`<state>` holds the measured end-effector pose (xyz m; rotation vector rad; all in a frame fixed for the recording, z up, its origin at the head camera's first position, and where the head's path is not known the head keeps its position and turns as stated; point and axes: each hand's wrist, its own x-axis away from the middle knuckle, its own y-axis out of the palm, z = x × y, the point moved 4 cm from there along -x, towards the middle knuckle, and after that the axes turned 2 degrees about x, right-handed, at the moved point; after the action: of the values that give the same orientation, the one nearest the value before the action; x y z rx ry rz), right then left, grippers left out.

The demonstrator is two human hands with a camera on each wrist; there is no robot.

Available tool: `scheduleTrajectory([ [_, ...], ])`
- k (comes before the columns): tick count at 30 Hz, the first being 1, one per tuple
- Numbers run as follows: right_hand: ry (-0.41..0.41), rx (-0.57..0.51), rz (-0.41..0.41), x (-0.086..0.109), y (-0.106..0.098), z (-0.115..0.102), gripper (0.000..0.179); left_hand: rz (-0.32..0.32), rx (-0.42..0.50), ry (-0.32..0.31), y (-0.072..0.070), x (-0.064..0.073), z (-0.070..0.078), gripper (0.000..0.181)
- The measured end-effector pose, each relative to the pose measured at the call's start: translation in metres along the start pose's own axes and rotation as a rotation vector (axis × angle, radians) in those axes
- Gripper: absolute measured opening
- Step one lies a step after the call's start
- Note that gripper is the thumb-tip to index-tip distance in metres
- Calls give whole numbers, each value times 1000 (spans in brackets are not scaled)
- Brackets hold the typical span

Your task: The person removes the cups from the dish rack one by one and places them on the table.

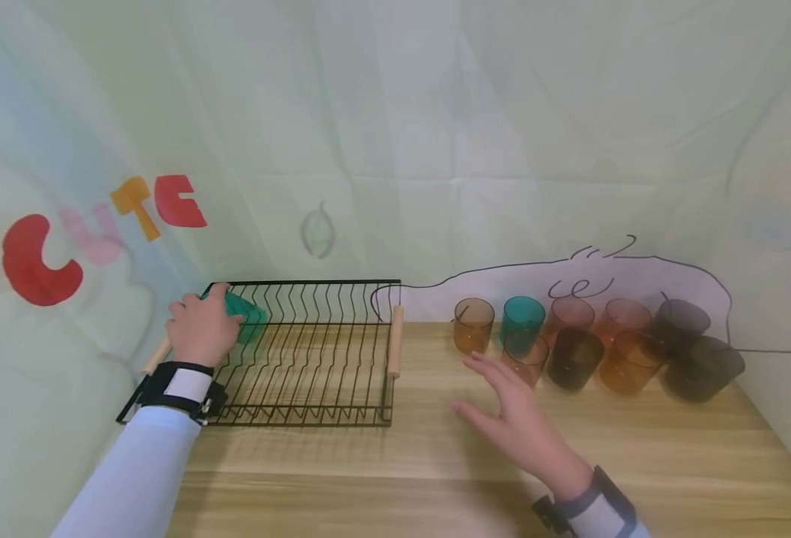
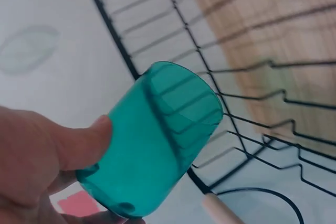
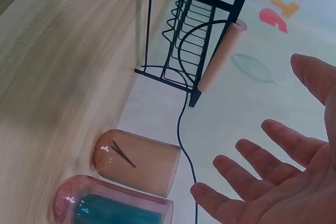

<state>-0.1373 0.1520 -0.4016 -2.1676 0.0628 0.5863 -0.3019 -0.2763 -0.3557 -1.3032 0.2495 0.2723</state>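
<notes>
My left hand (image 1: 205,326) grips a clear teal cup (image 2: 152,140) near its base, thumb on one side and fingers beneath. The cup is tilted over the back left corner of a black wire dish rack (image 1: 315,324); whether it touches the wires I cannot tell. Over the table, my right hand (image 1: 519,426) holds nothing, with its fingers spread. Closest to it are an amber cup (image 1: 473,332) and a pink cup (image 1: 525,362), both standing. In the right wrist view, the fingers (image 3: 252,177) hang apart from the amber cup (image 3: 136,161).
Beyond the right hand stand two rows of cups: another teal cup (image 1: 522,317), an orange cup (image 1: 629,366), a dark grey cup (image 1: 703,370) and several others. Pale wooden handles (image 1: 395,344) flank the rack. A printed cloth (image 1: 436,149) rises behind the wooden table (image 1: 368,478).
</notes>
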Motion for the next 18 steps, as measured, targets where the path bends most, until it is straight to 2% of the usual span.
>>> scheduleTrajectory([
  [10,27,-18,16,-3,-10,-5,67,56,282,39,-26,22,34,59],
  [14,48,-66,40,-5,-15,-5,66,99,359,101,-36,31,52,60],
  [18,110,-150,30,-6,-18,-4,65,141,448,159,-44,41,71,60],
])
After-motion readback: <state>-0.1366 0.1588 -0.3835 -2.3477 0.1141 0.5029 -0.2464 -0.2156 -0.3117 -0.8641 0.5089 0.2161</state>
